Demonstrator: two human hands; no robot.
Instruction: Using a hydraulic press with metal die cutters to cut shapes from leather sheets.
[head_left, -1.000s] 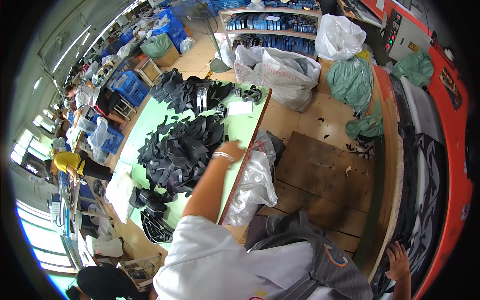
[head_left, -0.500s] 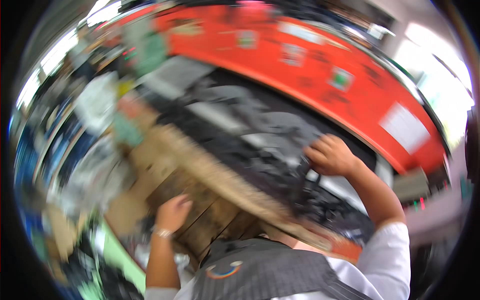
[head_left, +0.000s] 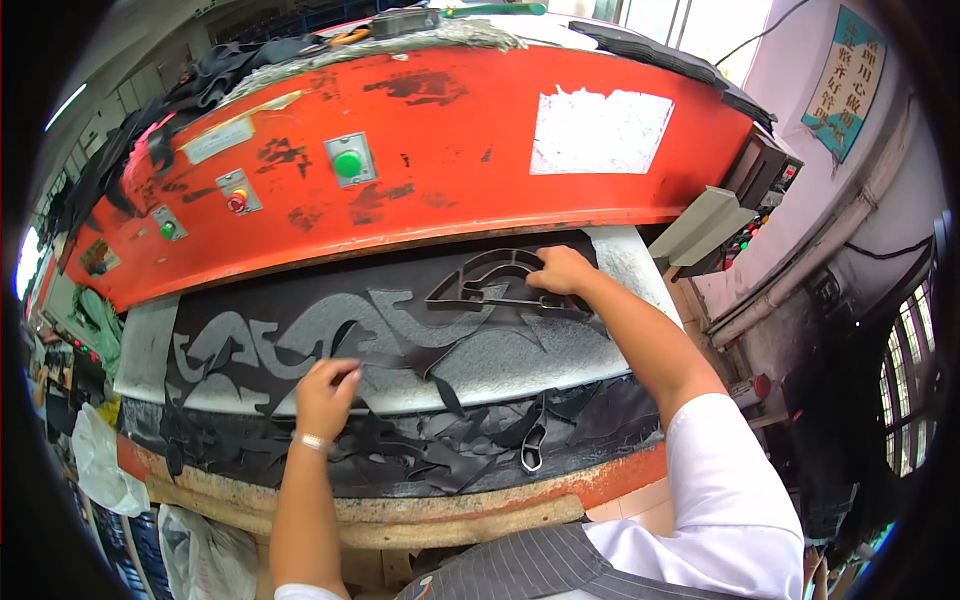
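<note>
My right hand [head_left: 563, 272] grips the right end of a curved metal cutting die [head_left: 478, 262]. The die rests on a black leather-like sheet [head_left: 350, 277] with curved cut-out openings, through which the pale cutting board [head_left: 632, 262] shows. Lower and to the left, my left hand [head_left: 328, 393] hangs over the sheet's near edge, fingers curled together beside a narrow strip of the sheet. Whatever its fingertips pinch, if anything, is hidden. A smaller looped metal die [head_left: 533, 448] lies among black offcuts [head_left: 430, 445] along the front.
Behind the board stands the red press beam [head_left: 450, 130], with green and red buttons and dark material piled on top. A control box [head_left: 745, 185] is at the right. Wooden trim [head_left: 400, 515] edges the near side; plastic bags [head_left: 105, 470] hang at the left.
My view has swung round to face the press, and the blur has mostly gone. My left hand has come from beyond the wooden edge to over the sheet; my right hand is on the die.
</note>
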